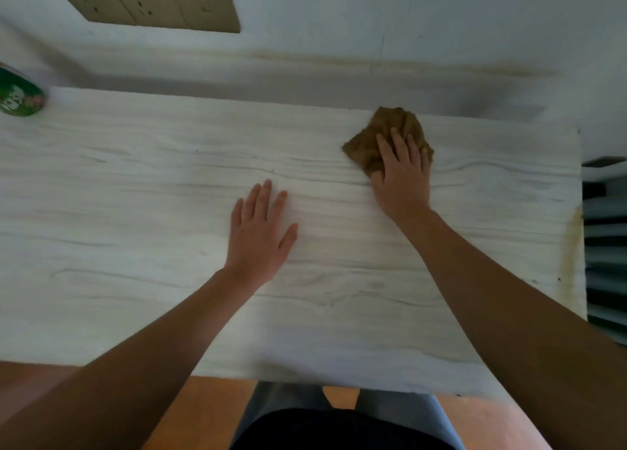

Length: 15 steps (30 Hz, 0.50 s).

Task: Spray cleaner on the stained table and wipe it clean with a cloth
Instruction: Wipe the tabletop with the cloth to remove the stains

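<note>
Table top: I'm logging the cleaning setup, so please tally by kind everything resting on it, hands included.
Brown cloth: 1
Green container: 1, partly cut off at the left edge of the view
Hands: 2, the left hand flat on the bare top, the right hand pressing on the cloth
Total: 4

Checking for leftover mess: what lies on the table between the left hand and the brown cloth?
Nothing; the head view shows only bare table between the left hand and the cloth under the right hand.
</note>
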### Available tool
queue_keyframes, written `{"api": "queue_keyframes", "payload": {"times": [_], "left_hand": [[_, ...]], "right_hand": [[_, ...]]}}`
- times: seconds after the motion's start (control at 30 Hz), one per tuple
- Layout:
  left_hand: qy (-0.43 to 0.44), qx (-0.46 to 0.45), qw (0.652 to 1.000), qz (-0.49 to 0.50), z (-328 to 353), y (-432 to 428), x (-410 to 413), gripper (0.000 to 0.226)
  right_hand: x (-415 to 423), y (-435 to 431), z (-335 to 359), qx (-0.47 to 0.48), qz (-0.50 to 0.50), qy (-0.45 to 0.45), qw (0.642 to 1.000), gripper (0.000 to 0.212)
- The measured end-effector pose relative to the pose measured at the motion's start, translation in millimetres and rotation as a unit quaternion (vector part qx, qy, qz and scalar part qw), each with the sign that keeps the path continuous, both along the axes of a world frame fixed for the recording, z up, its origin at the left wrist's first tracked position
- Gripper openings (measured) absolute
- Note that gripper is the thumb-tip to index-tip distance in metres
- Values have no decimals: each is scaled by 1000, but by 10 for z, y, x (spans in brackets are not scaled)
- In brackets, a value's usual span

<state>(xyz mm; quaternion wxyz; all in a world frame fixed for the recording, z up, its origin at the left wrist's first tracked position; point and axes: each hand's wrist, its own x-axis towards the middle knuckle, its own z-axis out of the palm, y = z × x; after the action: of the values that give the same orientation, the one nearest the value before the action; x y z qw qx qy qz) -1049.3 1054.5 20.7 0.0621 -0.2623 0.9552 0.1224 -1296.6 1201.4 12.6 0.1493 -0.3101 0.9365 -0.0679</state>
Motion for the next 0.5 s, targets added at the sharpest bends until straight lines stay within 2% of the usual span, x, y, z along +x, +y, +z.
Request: {"api": "queue_keyframes", "payload": {"times": [0.17,0.37,0.5], "left_hand": [[0,29,998,-58,46,754,-453,66],[1,49,996,-71,50,1700,-1058,69],[-46,45,998,-27,-48,2202,-1356,76]], "right_hand": [[-3,965,-6,-6,-17,6,1000,66],[3,2235,26,8,-82,-7,997,65],[3,2873,53,30,-28,-6,999,61]]}}
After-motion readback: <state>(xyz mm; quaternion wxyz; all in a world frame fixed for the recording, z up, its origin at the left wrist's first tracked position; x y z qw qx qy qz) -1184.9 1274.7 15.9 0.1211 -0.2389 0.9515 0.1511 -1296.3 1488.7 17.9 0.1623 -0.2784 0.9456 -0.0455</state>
